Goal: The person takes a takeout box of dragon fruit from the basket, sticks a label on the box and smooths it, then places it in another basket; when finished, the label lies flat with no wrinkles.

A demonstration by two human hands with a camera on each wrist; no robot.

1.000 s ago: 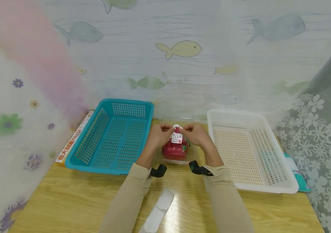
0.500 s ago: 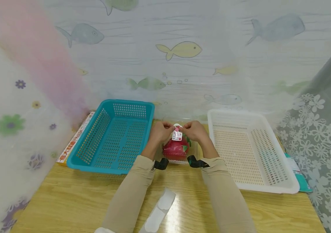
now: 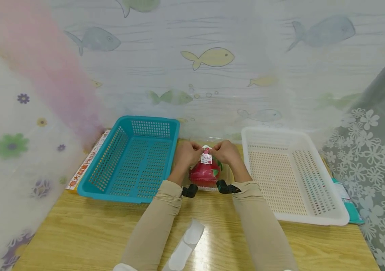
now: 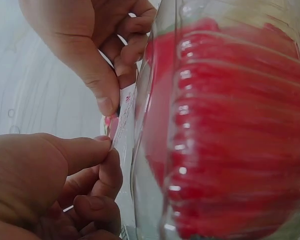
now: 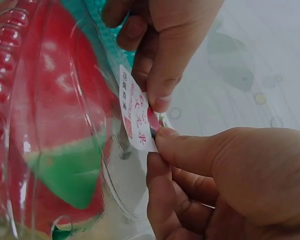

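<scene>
My fingers (image 5: 185, 150) are drawn in narrow, thumb against forefinger on both hands, pinching a small white label printed with red characters (image 5: 137, 112). My left hand (image 3: 186, 154) has its left side in the head view and my right hand (image 3: 227, 153) its right side, the fingertips just beside each other near the middle of the frame. The label stands over the clear plastic clamshell box (image 3: 227, 177); whether any of it is stuck to the lid I cannot tell. Inside that box, just below my hands, sits a red dragon fruit (image 3: 203, 174) with a green leaf tip.

Left of centre lies a blue perforated basket (image 3: 138, 160), with a pasta box (image 3: 85, 165) along its outer side. Right of centre is a white perforated basket (image 3: 275, 180), and a teal packet (image 3: 352, 210) shows past its lower right edge. At the bottom middle of the frame, between my beige sleeves (image 3: 153, 229), a strip of white round stickers (image 3: 183, 246) lies on the wood-grain table (image 3: 77, 233).
</scene>
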